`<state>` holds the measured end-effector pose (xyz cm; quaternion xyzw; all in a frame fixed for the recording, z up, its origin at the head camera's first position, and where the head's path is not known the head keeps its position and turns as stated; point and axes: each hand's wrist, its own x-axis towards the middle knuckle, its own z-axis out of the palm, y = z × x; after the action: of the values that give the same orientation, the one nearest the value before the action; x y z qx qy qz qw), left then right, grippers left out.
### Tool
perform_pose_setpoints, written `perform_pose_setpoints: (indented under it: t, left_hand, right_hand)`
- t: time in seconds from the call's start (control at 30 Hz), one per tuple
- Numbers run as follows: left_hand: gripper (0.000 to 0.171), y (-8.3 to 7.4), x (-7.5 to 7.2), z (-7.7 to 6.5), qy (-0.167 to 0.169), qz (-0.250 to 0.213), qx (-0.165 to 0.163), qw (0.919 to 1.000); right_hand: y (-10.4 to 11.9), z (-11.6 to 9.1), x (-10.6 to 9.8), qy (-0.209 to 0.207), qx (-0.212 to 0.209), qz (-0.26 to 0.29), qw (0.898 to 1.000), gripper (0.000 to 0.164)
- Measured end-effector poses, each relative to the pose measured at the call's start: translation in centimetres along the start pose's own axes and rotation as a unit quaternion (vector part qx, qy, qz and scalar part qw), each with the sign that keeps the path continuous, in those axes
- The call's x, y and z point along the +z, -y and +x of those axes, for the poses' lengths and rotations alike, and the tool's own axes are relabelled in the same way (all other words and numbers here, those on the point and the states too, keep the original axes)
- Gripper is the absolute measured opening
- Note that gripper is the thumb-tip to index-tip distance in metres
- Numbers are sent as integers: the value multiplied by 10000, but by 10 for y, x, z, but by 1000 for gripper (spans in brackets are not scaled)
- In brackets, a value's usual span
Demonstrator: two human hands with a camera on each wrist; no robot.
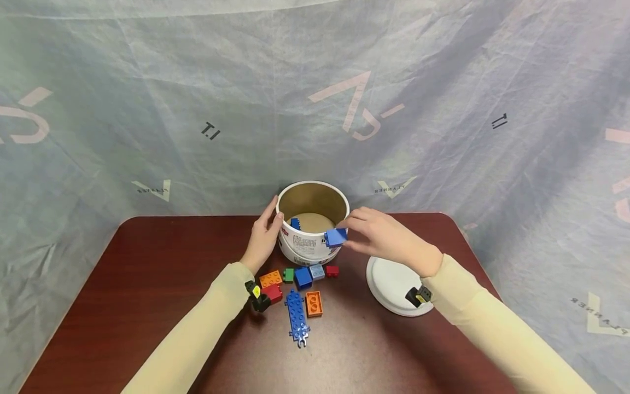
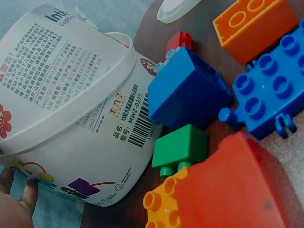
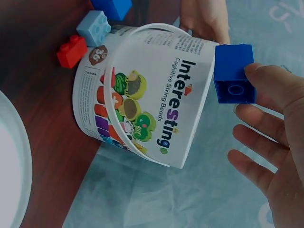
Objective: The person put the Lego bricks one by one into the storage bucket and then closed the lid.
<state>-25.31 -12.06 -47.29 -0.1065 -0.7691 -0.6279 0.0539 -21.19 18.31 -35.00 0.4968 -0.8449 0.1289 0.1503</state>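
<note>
My right hand (image 1: 376, 232) pinches a blue toy building block (image 3: 233, 71) between thumb and index finger. The other fingers of that hand are spread. In the head view the block is at the near right rim of a white bucket (image 1: 300, 246). My left hand (image 1: 263, 238) rests on the bucket's outer left side, thumb near the rim. A blue block (image 1: 295, 224) lies inside the bucket at the left. Nearer me are an orange block (image 1: 270, 279), a red block (image 1: 272, 294), a green block (image 1: 288, 275) and another blue block (image 1: 303, 278).
A light blue block (image 1: 317, 272) and a small red block (image 1: 332, 271) lie before the bucket. Closer lie a long blue studded base (image 1: 297, 317) and an upturned orange block (image 1: 314, 304). A white lid (image 1: 389, 284) lies right, partly under my right forearm.
</note>
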Motion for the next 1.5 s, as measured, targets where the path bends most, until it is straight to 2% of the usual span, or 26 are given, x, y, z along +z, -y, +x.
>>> perform_pose_setpoints:
  t: [0.43, 0.77, 0.97, 1.2, 1.5]
  left_hand:
    - [60, -5, 1, -2, 14, -2, -72, 10000]
    - [59, -3, 0, -4, -8, -61, -11, 10000]
    - [60, -2, 0, -4, 29, -111, -99, 9999]
    - [59, -38, -1, -16, 77, -75, -339, 9994]
    - [59, -38, -2, -16, 82, -61, -324, 9994]
  right_hand:
    - [-13, 19, 0, 112, 241, 11, 9996, 32]
    - [-20, 33, 3, 176, 459, 128, 9987, 31]
    - [-26, 40, 9, 221, 616, 111, 9978, 31]
    - [-33, 46, 16, 357, 888, 158, 9953, 31]
    - [-39, 52, 26, 502, 1187, 232, 9914, 33]
